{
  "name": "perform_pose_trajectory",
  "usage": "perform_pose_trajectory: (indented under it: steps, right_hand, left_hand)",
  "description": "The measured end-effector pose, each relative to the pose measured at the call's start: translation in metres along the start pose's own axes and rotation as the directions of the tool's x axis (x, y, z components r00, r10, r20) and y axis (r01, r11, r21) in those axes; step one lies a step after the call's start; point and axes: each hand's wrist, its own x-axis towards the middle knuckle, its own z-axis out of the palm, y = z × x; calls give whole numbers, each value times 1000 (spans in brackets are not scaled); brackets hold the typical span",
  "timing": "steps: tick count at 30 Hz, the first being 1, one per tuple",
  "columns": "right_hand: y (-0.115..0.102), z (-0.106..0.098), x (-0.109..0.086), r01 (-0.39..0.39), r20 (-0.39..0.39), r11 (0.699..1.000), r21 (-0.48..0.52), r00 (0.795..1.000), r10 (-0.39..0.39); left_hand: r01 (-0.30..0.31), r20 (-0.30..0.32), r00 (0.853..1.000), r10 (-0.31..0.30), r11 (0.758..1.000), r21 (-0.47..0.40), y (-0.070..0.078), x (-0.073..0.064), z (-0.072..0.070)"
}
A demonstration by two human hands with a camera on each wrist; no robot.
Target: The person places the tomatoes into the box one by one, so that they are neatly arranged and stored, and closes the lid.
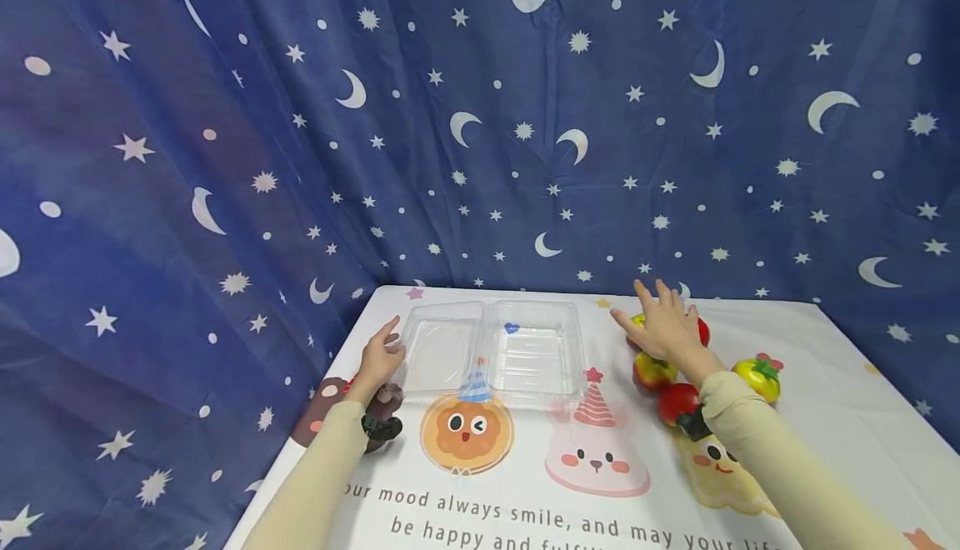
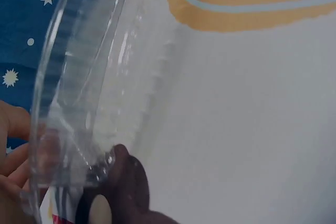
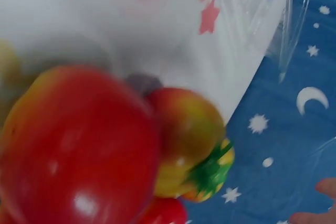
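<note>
A clear plastic clamshell box lies open, its shallower half on the left and its deeper half on the right. My left hand is at the box's left edge with fingers extended; whether it touches the rim cannot be told. In the left wrist view, its fingers show partly through the clear plastic wall. My right hand is spread above a cluster of red and yellow toy fruits, holding none. Among them are a red fruit and a yellow-red one.
A yellow fruit with green leaves lies right of my right forearm. The white tablecloth has printed cartoon figures and lettering. A blue curtain with moons and stars hangs behind the table and along its left side.
</note>
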Motion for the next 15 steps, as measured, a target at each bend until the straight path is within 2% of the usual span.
perform_pose_trajectory:
  steps: [3, 6, 8, 10, 12, 15]
  right_hand:
    - [15, -4, 1, -34, 8, 999, 1, 999, 34]
    - [33, -8, 1, -64, 36, 998, -10, 997, 64]
    - [44, -12, 0, -80, 59, 997, -16, 995, 81]
    - [56, -16, -3, -103, 81, 995, -12, 991, 103]
    - [68, -22, -6, -136, 100, 991, -2, 986, 136]
    - [88, -34, -16, -216, 160, 975, 58, 966, 204]
  left_hand:
    - [-27, 13, 1000, 28, 996, -82, -6, -6, 0]
    - [47, 45, 998, -41, 988, -148, -10, -11, 3]
    - [132, 74, 990, -121, 976, -173, -11, -15, 4]
    - [192, 89, 980, -177, 959, -207, -13, -17, 5]
    - [227, 97, 973, -208, 940, -256, -14, -18, 5]
    - [236, 112, 971, -211, 918, -319, -15, -19, 5]
